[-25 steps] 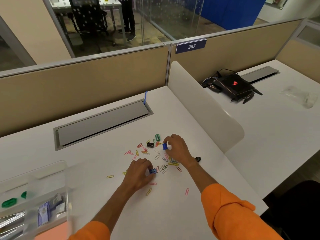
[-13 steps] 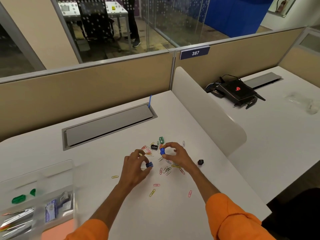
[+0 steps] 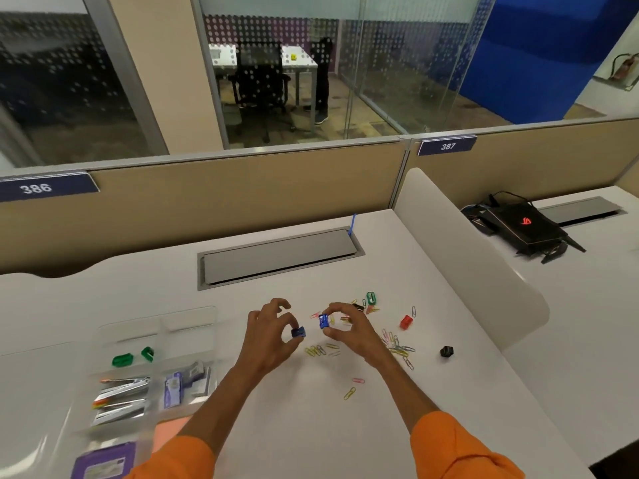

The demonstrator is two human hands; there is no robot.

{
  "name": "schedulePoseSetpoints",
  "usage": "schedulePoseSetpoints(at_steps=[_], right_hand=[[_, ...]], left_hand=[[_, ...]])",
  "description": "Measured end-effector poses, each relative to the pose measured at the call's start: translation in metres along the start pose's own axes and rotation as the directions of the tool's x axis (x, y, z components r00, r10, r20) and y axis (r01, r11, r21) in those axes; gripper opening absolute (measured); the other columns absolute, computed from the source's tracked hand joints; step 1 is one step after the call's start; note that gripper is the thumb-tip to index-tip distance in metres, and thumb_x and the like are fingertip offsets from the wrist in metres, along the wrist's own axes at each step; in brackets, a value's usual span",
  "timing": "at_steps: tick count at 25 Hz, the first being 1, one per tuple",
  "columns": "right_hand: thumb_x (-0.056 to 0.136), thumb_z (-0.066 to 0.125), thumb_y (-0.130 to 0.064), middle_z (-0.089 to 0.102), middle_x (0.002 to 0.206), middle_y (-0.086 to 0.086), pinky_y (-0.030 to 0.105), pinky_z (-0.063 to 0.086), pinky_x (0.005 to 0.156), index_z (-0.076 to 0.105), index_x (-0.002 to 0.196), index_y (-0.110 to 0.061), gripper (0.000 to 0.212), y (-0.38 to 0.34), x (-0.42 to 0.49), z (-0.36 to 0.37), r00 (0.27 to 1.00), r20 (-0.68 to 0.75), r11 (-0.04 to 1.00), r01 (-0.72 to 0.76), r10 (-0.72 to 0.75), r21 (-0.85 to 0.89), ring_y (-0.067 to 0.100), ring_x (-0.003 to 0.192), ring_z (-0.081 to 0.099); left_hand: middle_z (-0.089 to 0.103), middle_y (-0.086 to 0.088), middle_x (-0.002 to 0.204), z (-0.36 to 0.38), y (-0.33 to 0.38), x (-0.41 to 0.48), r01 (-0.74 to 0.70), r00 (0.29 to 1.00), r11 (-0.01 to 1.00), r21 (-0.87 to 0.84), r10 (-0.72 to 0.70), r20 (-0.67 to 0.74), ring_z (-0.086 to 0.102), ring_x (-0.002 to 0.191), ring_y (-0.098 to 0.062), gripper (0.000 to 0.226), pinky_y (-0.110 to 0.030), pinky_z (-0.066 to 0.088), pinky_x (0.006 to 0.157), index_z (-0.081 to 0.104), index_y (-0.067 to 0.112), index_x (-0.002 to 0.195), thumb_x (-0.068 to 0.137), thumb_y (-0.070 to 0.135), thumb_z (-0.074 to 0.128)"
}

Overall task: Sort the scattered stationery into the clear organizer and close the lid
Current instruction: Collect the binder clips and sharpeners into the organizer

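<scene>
My left hand [image 3: 271, 335] pinches a small blue sharpener [image 3: 298, 331] just above the white desk. My right hand [image 3: 349, 328] pinches a second blue sharpener [image 3: 323, 321] beside it. Coloured paper clips [image 3: 397, 347] lie scattered under and to the right of my hands. A green sharpener [image 3: 371, 298], a red one [image 3: 406, 321] and a black one [image 3: 446, 351] sit on the desk among and beyond them. The clear organizer [image 3: 145, 382] stands open at the lower left, holding two green sharpeners [image 3: 133, 357], staple strips and small packets.
A grey cable hatch [image 3: 276, 259] is set into the desk [image 3: 311, 426] behind the clips. A white rounded divider [image 3: 477, 271] closes off the right side, with a black device [image 3: 522, 224] on the neighbouring desk. A beige partition runs along the back.
Both hands have lifted off the desk with their blue sharpeners and moved left toward the organizer. The view has swung left, showing more of the organizer and uncovering the red sharpener.
</scene>
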State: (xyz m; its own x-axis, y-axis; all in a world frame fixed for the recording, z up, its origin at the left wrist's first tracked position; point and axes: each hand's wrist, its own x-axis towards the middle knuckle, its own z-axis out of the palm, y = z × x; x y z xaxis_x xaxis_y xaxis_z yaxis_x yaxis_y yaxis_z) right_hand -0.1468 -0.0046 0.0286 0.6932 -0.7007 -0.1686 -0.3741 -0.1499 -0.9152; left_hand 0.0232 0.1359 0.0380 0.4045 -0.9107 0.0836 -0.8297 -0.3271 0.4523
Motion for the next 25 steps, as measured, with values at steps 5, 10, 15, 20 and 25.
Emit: schedulePoseSetpoints(at_steps=[5,10,15,20,25], right_hand=[[0.079,0.076,-0.022,0.056,0.119,-0.023,0.012,0.032,0.088,0.064,0.106,-0.032,0.032,-0.033,0.009,0.073,0.998,0.065,1.0,0.023,-0.022,-0.014,-0.011,0.111,0.047],[0.08,0.076,-0.023,0.056,0.117,-0.019,0.004,0.031,0.082,0.063,0.108,-0.027,0.031,-0.074,0.017,0.16,0.99,0.134,0.999,0.048,-0.045,-0.013,-0.011,0.106,0.048],[0.078,0.078,-0.022,0.06,0.112,-0.014,0.008,0.034,0.085,0.065,0.103,-0.027,0.029,-0.108,0.033,0.246,0.986,0.131,0.994,0.111,-0.107,-0.023,-0.008,0.104,0.051],[0.074,0.081,-0.022,0.063,0.108,-0.008,0.015,0.038,0.09,0.066,0.098,-0.026,0.028,-0.127,0.044,0.311,0.97,0.125,0.965,0.226,-0.21,-0.133,0.003,0.103,0.054],[0.076,0.079,-0.028,0.048,0.138,0.0,0.031,0.032,0.109,0.066,0.105,-0.031,0.033,-0.134,0.057,0.345,0.984,0.119,0.915,0.168,-0.133,-0.366,0.017,0.131,0.039]], left_hand=[[0.052,0.001,0.13,-0.044,-0.065,-0.032,0.079,0.995,0.997,0.027,-0.077,-0.065,0.05,0.116,-0.016,0.018,-0.037,0.033,0.096,0.067,0.03,0.087,0.078,0.045,0.072],[0.052,0.004,0.125,-0.087,-0.142,-0.068,0.194,0.975,0.98,0.054,-0.187,-0.118,0.052,0.112,-0.015,0.017,-0.037,0.033,0.094,0.066,0.032,0.084,0.075,0.044,0.075],[0.052,0.004,0.126,-0.126,-0.218,-0.101,0.335,0.93,0.941,0.043,-0.323,-0.177,0.05,0.112,-0.015,0.019,-0.034,0.031,0.095,0.069,0.029,0.087,0.076,0.044,0.075],[0.054,0.0,0.125,-0.14,-0.27,-0.116,0.399,0.904,0.915,0.064,-0.381,-0.196,0.051,0.111,-0.016,0.02,-0.034,0.033,0.096,0.071,0.025,0.086,0.076,0.042,0.077],[0.053,-0.004,0.129,-0.135,-0.286,-0.11,0.371,0.922,0.921,0.115,-0.35,-0.166,0.052,0.114,-0.021,0.021,-0.038,0.034,0.096,0.072,0.022,0.091,0.077,0.037,0.077]])
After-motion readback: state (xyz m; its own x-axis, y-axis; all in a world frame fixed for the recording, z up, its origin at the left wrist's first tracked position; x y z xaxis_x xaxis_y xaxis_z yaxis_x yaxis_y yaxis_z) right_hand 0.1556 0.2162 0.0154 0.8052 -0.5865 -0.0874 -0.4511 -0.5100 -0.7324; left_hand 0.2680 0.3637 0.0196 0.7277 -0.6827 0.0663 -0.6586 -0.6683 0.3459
